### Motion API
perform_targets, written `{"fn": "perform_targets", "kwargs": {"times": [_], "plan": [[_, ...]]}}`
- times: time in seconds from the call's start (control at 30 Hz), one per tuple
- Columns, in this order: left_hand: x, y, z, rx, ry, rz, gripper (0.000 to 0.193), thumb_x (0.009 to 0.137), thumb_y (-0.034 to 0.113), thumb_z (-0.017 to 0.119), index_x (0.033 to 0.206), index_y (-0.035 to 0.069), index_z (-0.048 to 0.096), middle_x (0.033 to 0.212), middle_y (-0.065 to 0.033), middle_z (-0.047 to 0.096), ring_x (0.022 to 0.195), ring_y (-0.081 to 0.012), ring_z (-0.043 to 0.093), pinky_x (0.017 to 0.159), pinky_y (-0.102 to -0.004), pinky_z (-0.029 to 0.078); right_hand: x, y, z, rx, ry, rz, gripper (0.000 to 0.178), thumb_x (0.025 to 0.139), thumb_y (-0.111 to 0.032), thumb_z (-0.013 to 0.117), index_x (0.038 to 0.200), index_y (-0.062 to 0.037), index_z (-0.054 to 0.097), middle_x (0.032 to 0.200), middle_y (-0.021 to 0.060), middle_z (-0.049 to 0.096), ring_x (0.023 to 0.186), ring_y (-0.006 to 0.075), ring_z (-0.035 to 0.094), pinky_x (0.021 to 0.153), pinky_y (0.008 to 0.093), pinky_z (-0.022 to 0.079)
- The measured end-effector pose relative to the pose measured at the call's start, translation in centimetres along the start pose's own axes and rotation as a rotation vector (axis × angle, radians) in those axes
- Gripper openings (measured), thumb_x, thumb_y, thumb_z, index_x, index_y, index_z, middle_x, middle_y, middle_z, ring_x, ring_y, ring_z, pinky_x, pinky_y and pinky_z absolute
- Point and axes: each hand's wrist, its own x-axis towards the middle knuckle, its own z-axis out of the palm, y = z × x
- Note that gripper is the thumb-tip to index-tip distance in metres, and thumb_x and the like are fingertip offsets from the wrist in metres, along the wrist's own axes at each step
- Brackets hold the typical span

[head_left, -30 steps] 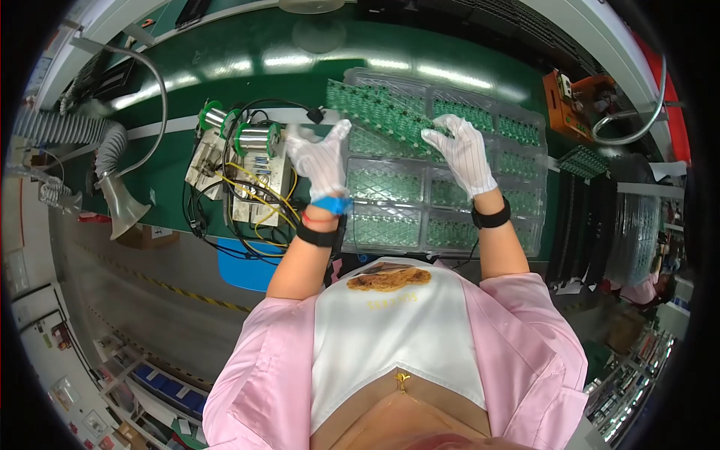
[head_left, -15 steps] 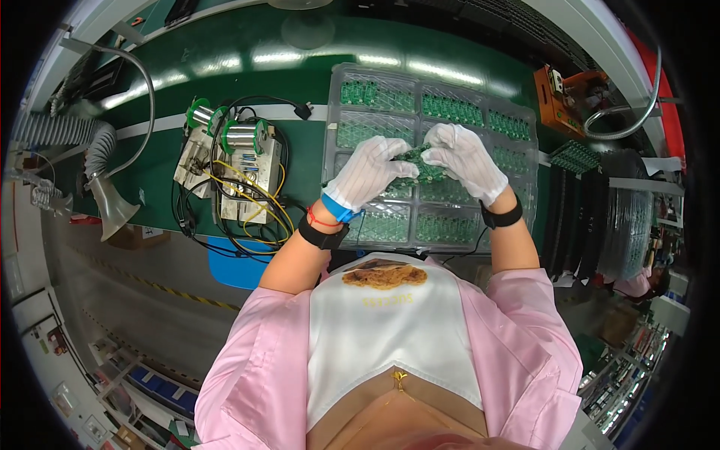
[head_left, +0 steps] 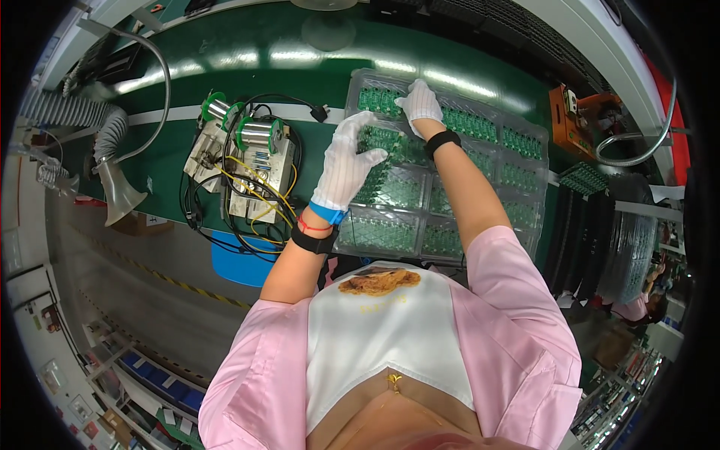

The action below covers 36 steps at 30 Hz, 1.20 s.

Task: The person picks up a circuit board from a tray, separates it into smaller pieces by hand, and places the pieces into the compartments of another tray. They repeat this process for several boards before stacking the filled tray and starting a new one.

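A clear plastic tray (head_left: 531,241) with several compartments of small green circuit boards lies on the green belt in front of me. My left hand (head_left: 346,163), in a white glove with a blue cuff and a black wrist strap, is over the tray's left side. Its fingertips pinch the edge of a green circuit board (head_left: 384,142). My right hand (head_left: 420,101), also gloved and strapped, reaches to the tray's far left compartment and rests palm down on the boards there, fingers apart.
Left of the tray stands a white fixture (head_left: 262,169) with two solder spools (head_left: 255,135) and tangled black and yellow wires. A grey extraction hose with a funnel (head_left: 120,195) hangs at the left. A blue bin (head_left: 238,261) sits below; an orange device (head_left: 574,120) is at the right.
Both hands have left the tray's middle, where they were together. The right hand stretched out to the far left compartment; the left hand drew to the tray's left side with a board.
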Motion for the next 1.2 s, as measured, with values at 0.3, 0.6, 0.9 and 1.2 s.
{"fn": "perform_targets", "kwargs": {"times": [0.3,0.6,0.9,1.2], "plan": [[0.2,-3.2,2.5,-0.05,-0.109,-0.053,0.019,0.079,0.008,0.066,0.097,0.003,0.062,0.098,-0.0108,0.058,0.084,-0.0273,0.055,0.073,-0.0341,0.044,-6.9,-7.5,-12.8,0.3,-0.515,-0.353,0.036,0.084,-0.036,0.065,0.085,0.0,0.062,0.073,0.0138,0.063,0.074,0.0288,0.062,0.067,0.0352,0.048],[0.5,-1.8,1.5,0.131,-0.354,0.187,0.017,0.078,0.004,0.064,0.094,0.005,0.065,0.09,-0.0086,0.057,0.08,-0.0259,0.054,0.071,-0.037,0.043,-6.0,-2.9,-12.2,0.987,-0.688,0.236,0.032,0.09,-0.031,0.058,0.092,0.0009,0.062,0.064,0.0025,0.05,0.052,0.0128,0.047,0.05,0.0275,0.042],[0.8,-2.5,4.2,-0.107,-0.193,-0.002,0.034,0.078,0.01,0.067,0.111,0.004,0.061,0.093,-0.015,0.062,0.082,-0.031,0.057,0.074,-0.0407,0.044,-0.1,1.5,-1.4,-0.097,-0.05,-0.06,0.035,0.086,-0.032,0.062,0.079,0.002,0.059,0.09,0.0247,0.064,0.079,0.0369,0.062,0.068,0.0385,0.052],[0.2,-5.6,5.5,-0.012,-0.27,-0.103,0.026,0.083,0.016,0.064,0.102,-0.001,0.058,0.085,-0.018,0.06,0.08,-0.0324,0.057,0.073,-0.0389,0.044,-5.8,-3.1,-9.8,-0.213,-0.374,-0.805,0.042,0.086,-0.037,0.061,0.077,0.0041,0.061,0.087,0.022,0.065,0.073,0.0315,0.063,0.063,0.0378,0.05]]}}
